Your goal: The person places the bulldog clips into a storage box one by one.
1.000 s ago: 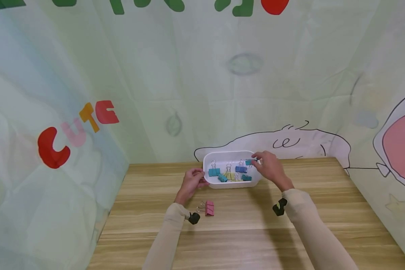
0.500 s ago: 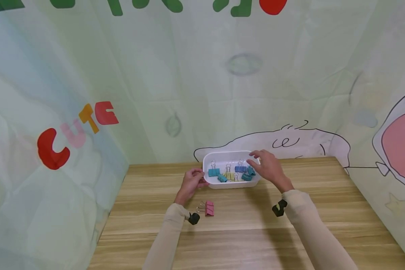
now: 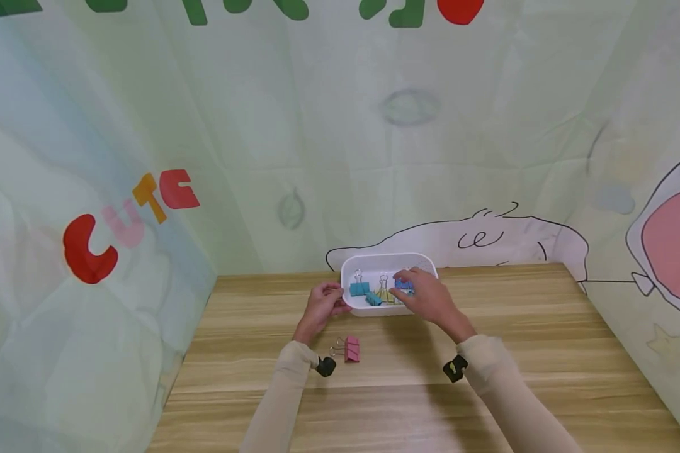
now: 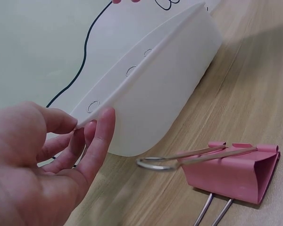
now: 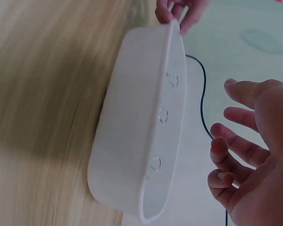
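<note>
My left hand pinches the left end rim of a white plastic bin between thumb and fingers. Inside the bin lie several binder clips, among them a teal clip, a yellow clip and a blue clip, wire handles pointing up. Over the bin's right half hovers my right hand, its fingers relaxed and spread with nothing between them. It hides some clips in the head view. A pink binder clip sits on the table in front of the bin, near my left wrist.
The wooden table backs onto a printed cloth backdrop right behind the bin. More cloth encloses the left and right sides.
A teal binder clip left my right hand and dropped into the bin's right side. My right hand then moved left over the bin. The left hand stayed on the rim.
</note>
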Available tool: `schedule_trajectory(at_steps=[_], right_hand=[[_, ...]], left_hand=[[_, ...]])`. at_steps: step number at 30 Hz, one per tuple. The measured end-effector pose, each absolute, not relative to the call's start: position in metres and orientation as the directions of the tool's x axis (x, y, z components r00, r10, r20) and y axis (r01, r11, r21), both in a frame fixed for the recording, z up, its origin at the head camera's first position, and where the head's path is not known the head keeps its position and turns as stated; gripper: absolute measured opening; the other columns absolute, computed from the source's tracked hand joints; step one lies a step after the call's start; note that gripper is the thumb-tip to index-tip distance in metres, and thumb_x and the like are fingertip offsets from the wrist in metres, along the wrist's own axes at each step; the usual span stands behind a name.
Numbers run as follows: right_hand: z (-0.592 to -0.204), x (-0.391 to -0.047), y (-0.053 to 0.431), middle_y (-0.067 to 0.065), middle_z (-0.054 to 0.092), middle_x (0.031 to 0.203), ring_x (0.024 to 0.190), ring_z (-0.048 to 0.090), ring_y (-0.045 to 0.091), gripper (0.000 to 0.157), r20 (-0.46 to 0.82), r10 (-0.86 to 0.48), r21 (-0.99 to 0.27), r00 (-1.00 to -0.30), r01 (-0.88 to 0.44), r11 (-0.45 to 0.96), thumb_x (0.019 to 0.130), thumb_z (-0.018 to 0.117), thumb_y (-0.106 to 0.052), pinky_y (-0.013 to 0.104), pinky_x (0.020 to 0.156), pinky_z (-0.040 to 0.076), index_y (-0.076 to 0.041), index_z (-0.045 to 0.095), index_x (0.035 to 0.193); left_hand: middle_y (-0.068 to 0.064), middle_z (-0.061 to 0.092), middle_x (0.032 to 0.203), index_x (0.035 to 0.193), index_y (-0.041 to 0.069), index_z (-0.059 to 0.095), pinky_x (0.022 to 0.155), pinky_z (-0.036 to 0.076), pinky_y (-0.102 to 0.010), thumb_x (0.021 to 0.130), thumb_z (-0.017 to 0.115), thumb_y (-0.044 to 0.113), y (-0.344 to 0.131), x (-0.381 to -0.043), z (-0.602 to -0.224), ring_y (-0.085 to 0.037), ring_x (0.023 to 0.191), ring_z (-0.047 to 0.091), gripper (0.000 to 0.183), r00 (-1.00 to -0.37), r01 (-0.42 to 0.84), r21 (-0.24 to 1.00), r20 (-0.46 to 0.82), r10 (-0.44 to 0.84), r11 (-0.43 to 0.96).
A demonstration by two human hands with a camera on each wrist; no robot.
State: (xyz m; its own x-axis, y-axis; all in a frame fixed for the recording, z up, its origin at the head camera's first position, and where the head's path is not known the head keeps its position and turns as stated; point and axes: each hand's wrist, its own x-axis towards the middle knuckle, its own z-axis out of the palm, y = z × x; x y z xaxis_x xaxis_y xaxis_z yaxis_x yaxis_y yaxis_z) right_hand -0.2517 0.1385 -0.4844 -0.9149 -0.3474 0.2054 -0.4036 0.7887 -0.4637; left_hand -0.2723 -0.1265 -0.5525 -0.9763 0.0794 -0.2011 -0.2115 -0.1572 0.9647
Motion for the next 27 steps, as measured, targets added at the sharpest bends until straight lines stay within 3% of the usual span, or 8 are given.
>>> schedule_trajectory(at_steps=[14, 23, 27], right_hand=[[-0.522, -0.211, 0.089, 0.008, 0.073, 0.115, 0.103, 0.070, 0.025, 0.041, 0.153, -0.501, -0.411, -0.852, -0.516, 0.751, 0.097, 0.075, -0.039, 0.043, 0.086, 0.064, -0.009, 0.072, 0.125], [-0.554, -0.187, 0.063, 0.004, 0.075, 0.107, 0.090, 0.071, 0.021, 0.045, 0.162, -0.509, -0.366, -0.845, -0.531, 0.765, 0.094, 0.076, -0.047, 0.033, 0.070, 0.064, -0.011, 0.073, 0.120], [-0.564, -0.179, 0.055, 0.001, 0.070, 0.097, 0.079, 0.064, 0.015, 0.047, 0.167, -0.485, -0.367, -0.859, -0.511, 0.778, 0.090, 0.077, -0.053, 0.028, 0.059, 0.058, -0.014, 0.074, 0.115]], left_hand=[[-0.034, 0.058, 0.117, 0.132, -0.017, 0.048, 0.079, 0.068, -0.033, 0.107, 0.053, 0.001, -0.127, -0.270, -0.553, -0.028, 0.087, 0.071, 0.031, -0.975, -0.212, 0.965, -0.200, 0.092, -0.152], [-0.034, 0.057, 0.118, 0.132, -0.016, 0.049, 0.077, 0.068, -0.032, 0.108, 0.052, 0.002, -0.127, -0.270, -0.552, -0.030, 0.088, 0.071, 0.030, -0.974, -0.225, 0.964, -0.217, 0.070, -0.144], [-0.034, 0.057, 0.119, 0.132, -0.015, 0.049, 0.077, 0.068, -0.031, 0.108, 0.052, 0.003, -0.126, -0.270, -0.553, -0.030, 0.089, 0.071, 0.030, -0.974, -0.225, 0.964, -0.217, 0.068, -0.143]])
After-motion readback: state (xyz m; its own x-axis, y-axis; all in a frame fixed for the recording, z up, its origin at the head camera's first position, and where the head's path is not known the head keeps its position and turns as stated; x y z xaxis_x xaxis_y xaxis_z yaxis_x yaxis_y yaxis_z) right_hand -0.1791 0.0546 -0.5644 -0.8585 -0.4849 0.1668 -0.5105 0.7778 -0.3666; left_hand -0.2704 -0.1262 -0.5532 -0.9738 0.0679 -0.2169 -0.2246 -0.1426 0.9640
